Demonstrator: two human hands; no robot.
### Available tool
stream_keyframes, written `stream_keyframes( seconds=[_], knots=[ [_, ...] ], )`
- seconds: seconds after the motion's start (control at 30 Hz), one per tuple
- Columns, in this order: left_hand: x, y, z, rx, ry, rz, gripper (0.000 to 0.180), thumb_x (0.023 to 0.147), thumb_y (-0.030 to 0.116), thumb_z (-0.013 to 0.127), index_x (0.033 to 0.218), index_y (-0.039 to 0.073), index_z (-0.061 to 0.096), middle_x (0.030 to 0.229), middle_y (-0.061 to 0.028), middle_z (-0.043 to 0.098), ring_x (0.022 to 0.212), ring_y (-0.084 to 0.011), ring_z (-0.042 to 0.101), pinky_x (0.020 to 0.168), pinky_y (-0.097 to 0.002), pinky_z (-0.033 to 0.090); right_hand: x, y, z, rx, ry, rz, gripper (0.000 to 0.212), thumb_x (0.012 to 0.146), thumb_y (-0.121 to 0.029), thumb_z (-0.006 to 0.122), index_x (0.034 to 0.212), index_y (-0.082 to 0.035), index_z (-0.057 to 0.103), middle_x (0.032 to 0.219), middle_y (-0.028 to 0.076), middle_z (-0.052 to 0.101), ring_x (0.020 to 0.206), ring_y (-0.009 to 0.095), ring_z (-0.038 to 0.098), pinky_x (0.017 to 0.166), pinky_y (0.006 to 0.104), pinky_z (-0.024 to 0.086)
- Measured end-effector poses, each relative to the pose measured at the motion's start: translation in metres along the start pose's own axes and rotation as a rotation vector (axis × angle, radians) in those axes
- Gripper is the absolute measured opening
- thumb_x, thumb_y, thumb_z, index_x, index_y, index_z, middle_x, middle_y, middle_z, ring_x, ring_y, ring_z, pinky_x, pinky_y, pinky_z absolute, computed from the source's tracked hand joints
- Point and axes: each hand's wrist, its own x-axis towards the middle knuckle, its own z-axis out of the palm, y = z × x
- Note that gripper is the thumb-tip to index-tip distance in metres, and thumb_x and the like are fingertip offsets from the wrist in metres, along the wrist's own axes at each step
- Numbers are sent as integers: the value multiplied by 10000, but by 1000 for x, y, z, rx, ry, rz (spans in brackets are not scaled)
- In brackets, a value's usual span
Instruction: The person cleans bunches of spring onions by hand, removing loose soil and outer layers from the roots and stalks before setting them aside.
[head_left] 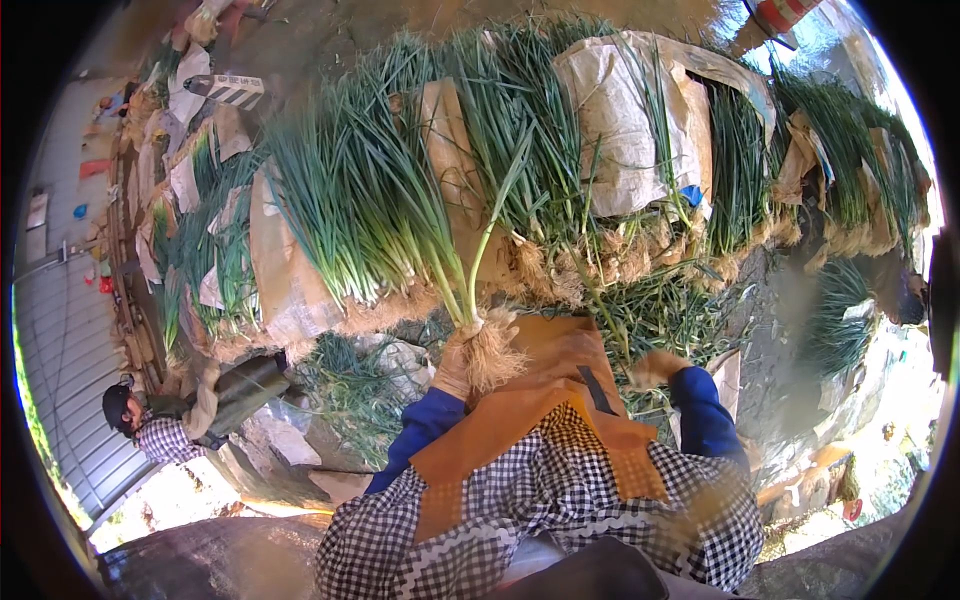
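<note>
Left grip [452, 370] wraps around leafy onions [470, 306] by their roots [497, 352], beside an orange apron [565, 358], what the right grip [657, 368] holds unclear, in apparent cleaning whose next move likely calls for steadiness.

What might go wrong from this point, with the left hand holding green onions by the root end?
Held stalks: the green onions in the left hand have long leaves overlapping the piled onions in view, so they might tangle or bend.

Roots: the bushy roots hang by the orange-brown apron and could snag on it.

Litter: loose leaves lie near the right hand and might get picked up too.
</note>
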Motion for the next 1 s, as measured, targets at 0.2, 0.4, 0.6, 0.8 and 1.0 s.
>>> stream_keyframes(
  seconds=[0.2, 0.4, 0.6, 0.8, 1.0],
  knots=[
    [-12, 23, 2, -219, -632, 58, 217, 773, 63, 605, 961, 82, 500, 905, -98, 577, 779, -207, 564, 751, -379, 475, 123, -64, 2, -738, 524, -125, 245, 848, -273, 472, 823, -71, 607, 752, 127, 612, 721, 299, 602, 612, 420, 471],
    [-26, 31, 24, -188, -615, 228, 243, 810, 109, 598, 1029, 100, 493, 939, -91, 552, 717, -169, 506, 698, -332, 433, 223, -141, -10, -861, 495, 178, 326, 733, -371, 637, 884, -83, 650, 820, 104, 645, 787, 288, 623, 674, 374, 498],
    [-32, 43, 5, -260, -590, 350, 220, 872, 86, 488, 1089, 64, 463, 845, -54, 534, 777, -164, 500, 773, -344, 425, 63, -161, -65, 324, 341, -352, 311, 773, -220, 625, 989, 3, 613, 784, 74, 631, 717, 140, 572, 603, 292, 460],
    [-8, -2, 23, -70, -404, -70, 114, 781, 133, 604, 876, 84, 566, 1028, -108, 565, 985, -221, 545, 905, -386, 462, 38, -75, -12, 721, 476, -114, 215, 773, -135, 582, 902, 37, 581, 822, 79, 610, 722, 134, 561, 658, 265, 465],
    [28, -89, -5, 169, -153, -229, 244, 847, 123, 557, 1057, 6, 513, 878, -97, 609, 740, -165, 607, 684, -292, 539, 52, -94, 46, 938, 122, -292, 375, 816, -81, 561, 1180, -15, 504, 1001, 27, 571, 864, 128, 525, 795, 280, 437]
  ],
)
